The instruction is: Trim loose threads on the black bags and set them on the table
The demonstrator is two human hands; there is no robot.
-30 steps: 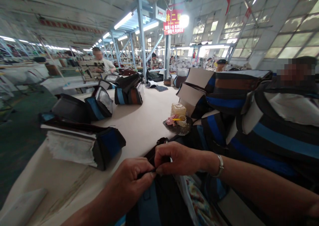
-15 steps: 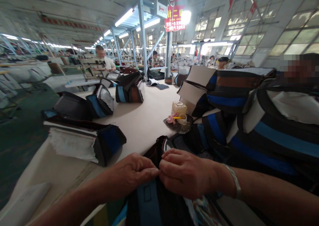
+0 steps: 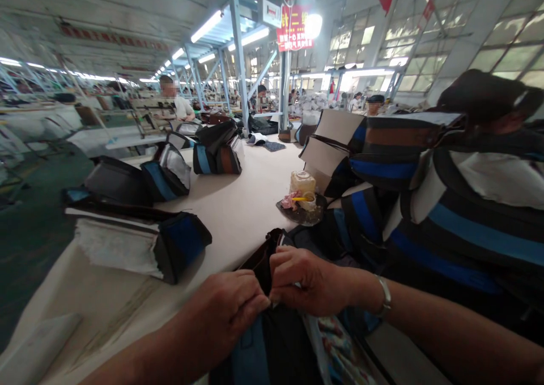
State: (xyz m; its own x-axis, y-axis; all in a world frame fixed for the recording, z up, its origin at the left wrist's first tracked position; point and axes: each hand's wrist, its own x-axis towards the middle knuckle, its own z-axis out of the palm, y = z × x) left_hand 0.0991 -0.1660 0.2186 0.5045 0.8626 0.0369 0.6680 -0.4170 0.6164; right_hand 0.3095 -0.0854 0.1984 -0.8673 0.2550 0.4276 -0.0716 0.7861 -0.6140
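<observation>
A black bag (image 3: 289, 345) with a blue stripe lies in front of me at the near edge of the table. My left hand (image 3: 233, 311) is closed, thumb and fingers pinching the bag's upper edge. Right beside it, my right hand (image 3: 308, 277) pinches the same edge, its fingertips almost touching those of the left. A light bracelet circles the right wrist. Whatever small piece may lie between the fingertips is hidden. Past the right hand, the bag's dark opening shows a brownish lining.
More black bags with blue stripes (image 3: 182, 243) stand on the left of the pale table (image 3: 229, 209). A tall pile of bags (image 3: 459, 221) fills the right side. A grimy container (image 3: 302, 184) and a small cup sit on a dark plate. A person (image 3: 488, 107) is behind the pile.
Both hands stay pinched on the bag's edge. The left hand has rolled over, showing more of its back, and the right fingers have shifted slightly. The view has moved a little.
</observation>
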